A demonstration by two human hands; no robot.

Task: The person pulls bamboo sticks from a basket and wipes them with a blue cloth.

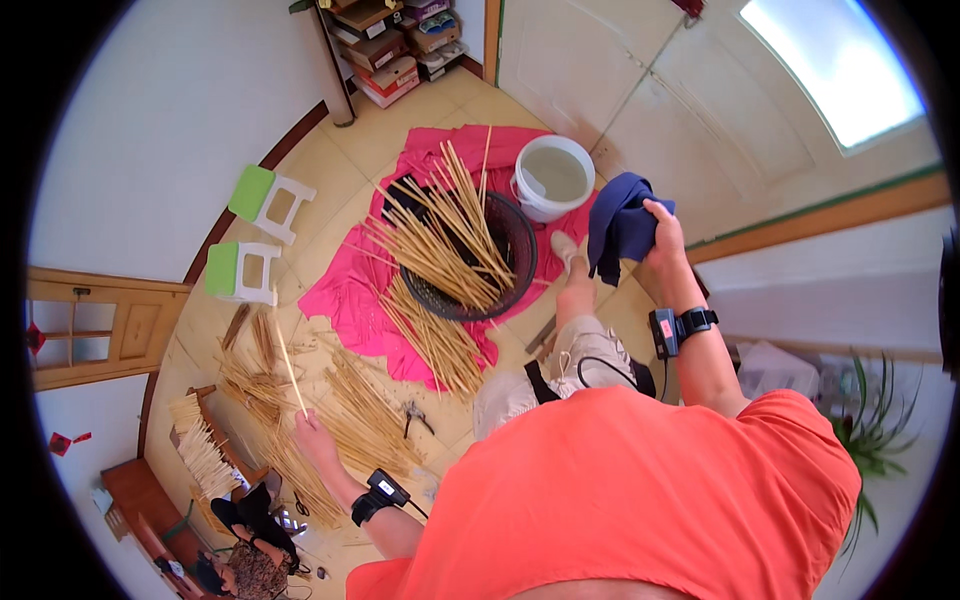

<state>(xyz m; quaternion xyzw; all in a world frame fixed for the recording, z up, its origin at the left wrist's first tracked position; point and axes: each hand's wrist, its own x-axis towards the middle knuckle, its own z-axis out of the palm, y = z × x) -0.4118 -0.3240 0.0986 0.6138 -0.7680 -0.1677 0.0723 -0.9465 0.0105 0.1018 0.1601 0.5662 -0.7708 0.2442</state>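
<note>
My left hand (316,440) is closed around one end of a thin pale stalk (288,362), which points up and away over the floor. My right hand (664,235) grips a crumpled navy blue cloth (622,222) at the right, near the white bucket (516,190) of water. Between my hands stands a black plastic basket (527,245) with a sheaf of straw-coloured stalks (450,245) leaning across it. More stalks (432,335) lie beside the basket on a pink cloth (335,290).
Loose stalks (365,415) are spread over the tiled floor, with pruning shears (416,418) beside them. Two green-and-white stools (225,270) stand at the left wall. Another person (255,565) is at the lower left. Shoe boxes (385,75) fill a far shelf; a door (720,130) is at the right.
</note>
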